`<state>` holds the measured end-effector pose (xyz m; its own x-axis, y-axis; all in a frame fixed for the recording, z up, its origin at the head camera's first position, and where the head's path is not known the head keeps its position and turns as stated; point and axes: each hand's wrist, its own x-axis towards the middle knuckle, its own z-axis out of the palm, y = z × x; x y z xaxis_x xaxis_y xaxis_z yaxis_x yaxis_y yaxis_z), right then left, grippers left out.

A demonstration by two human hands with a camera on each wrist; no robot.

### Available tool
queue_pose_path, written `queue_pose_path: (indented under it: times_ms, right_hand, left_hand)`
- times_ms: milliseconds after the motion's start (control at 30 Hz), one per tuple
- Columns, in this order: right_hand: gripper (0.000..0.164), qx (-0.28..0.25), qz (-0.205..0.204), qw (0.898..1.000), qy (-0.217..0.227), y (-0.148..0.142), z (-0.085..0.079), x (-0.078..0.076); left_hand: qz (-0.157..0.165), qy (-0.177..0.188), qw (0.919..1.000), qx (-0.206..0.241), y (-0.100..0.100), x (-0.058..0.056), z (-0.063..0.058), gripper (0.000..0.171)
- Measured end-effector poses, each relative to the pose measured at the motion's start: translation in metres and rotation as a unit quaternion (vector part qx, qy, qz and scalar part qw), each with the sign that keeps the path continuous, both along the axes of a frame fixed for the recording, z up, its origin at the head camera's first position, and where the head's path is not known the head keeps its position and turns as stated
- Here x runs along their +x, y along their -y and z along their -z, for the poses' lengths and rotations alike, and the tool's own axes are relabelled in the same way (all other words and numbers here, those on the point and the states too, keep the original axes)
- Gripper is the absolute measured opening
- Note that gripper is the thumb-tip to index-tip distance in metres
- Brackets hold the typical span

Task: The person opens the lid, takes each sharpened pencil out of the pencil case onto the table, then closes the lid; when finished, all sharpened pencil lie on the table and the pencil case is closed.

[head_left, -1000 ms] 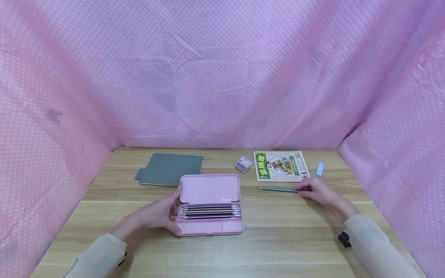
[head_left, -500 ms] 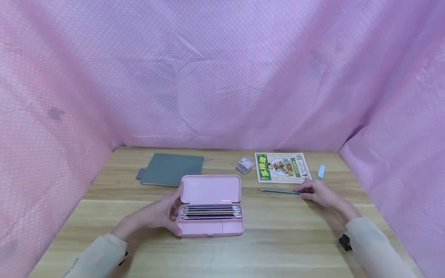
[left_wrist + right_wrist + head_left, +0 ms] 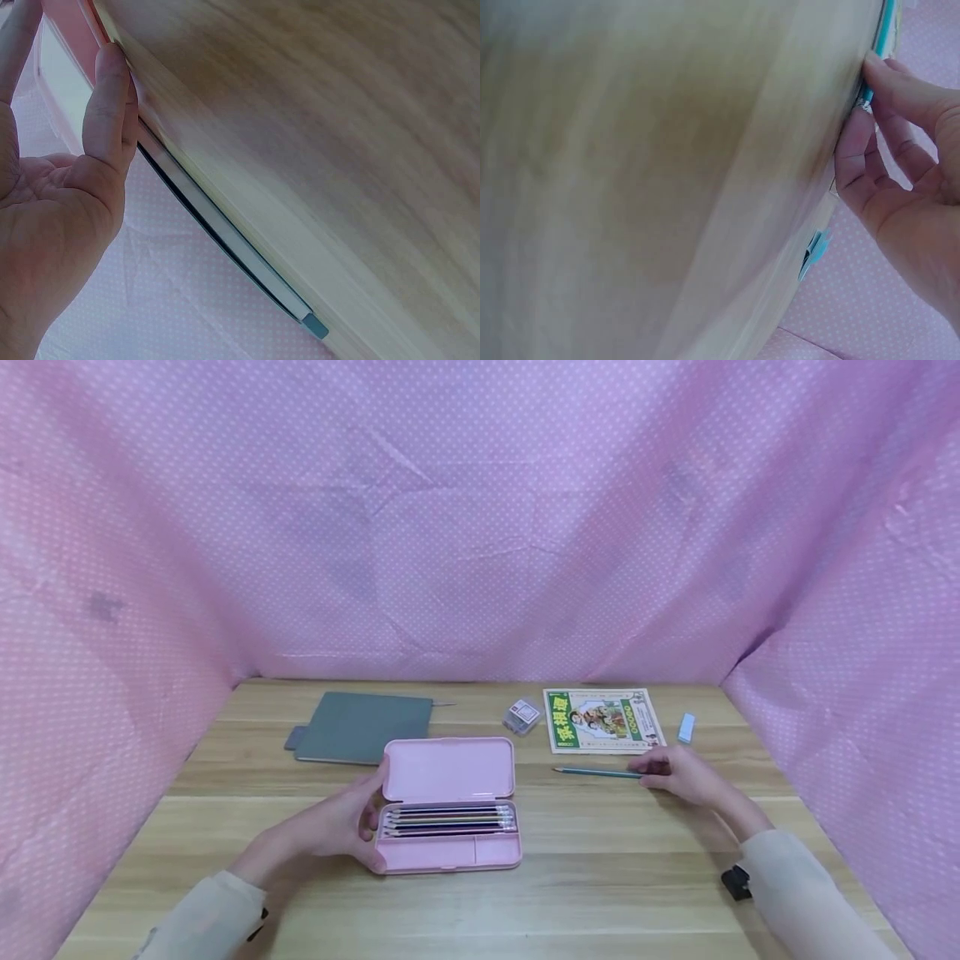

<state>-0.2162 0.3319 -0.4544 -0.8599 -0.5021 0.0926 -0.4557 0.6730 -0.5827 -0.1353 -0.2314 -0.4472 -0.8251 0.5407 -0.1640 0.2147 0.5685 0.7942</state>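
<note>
A pink pencil case (image 3: 450,853) lies open on the table, its lid (image 3: 450,770) tilted back. Several striped pencils (image 3: 450,821) fill its rear compartment; the two front compartments hold nothing. My left hand (image 3: 341,822) grips the case's left side, thumb at the front corner and fingers up by the lid. In the left wrist view, fingers (image 3: 109,105) reach along the case's edge. Off to the right, my right hand (image 3: 678,774) pinches a teal pencil (image 3: 596,772) near its metal-banded end, the sharpened tip pointing left. The right wrist view shows thumb and fingers meeting at that pencil (image 3: 886,30).
Behind the case lies a grey-green notebook (image 3: 363,727) with a tab at its left. A small clear box (image 3: 522,716) sits near the back, beside a green-and-white illustrated booklet (image 3: 602,721). A light blue eraser (image 3: 686,727) lies beyond the right hand. Pink dotted cloth (image 3: 480,527) surrounds the wooden table (image 3: 480,910).
</note>
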Motion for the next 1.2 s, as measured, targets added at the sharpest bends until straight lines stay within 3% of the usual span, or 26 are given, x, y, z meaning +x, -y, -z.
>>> queue_pose_path:
  times_ms: [400,567,700,867,1033,1200]
  right_hand:
    - [0.033,0.014,0.018,0.998,-0.054,0.021,-0.019,0.017]
    - [0.034,-0.014,-0.014,0.997,-0.079,0.045,-0.03,0.024]
    - [0.033,-0.037,-0.068,0.993,-0.084,0.069,-0.037,0.027]
    - [0.035,-0.046,-0.128,0.989,-0.05,0.095,-0.042,0.031]
    - [0.034,-0.053,-0.158,0.986,0.003,0.118,-0.043,0.036]
    - [0.033,-0.05,-0.183,0.982,0.017,0.14,-0.042,0.039]
  left_hand:
    - [0.0,0.004,1.0,-0.002,0.0,0.0,0.003,0.147]
    - [0.0,0.006,0.9999,-0.009,0.001,0.001,0.003,0.148]
    - [-0.002,0.01,0.9999,-0.013,0.001,0.0,0.002,0.147]
    - [0.001,0.008,0.9999,-0.011,0.001,0.0,0.001,0.146]
    - [0.008,0.003,1.0,-0.003,0.0,0.002,-0.001,0.144]
    - [0.006,0.003,1.0,-0.004,0.001,0.002,-0.002,0.145]
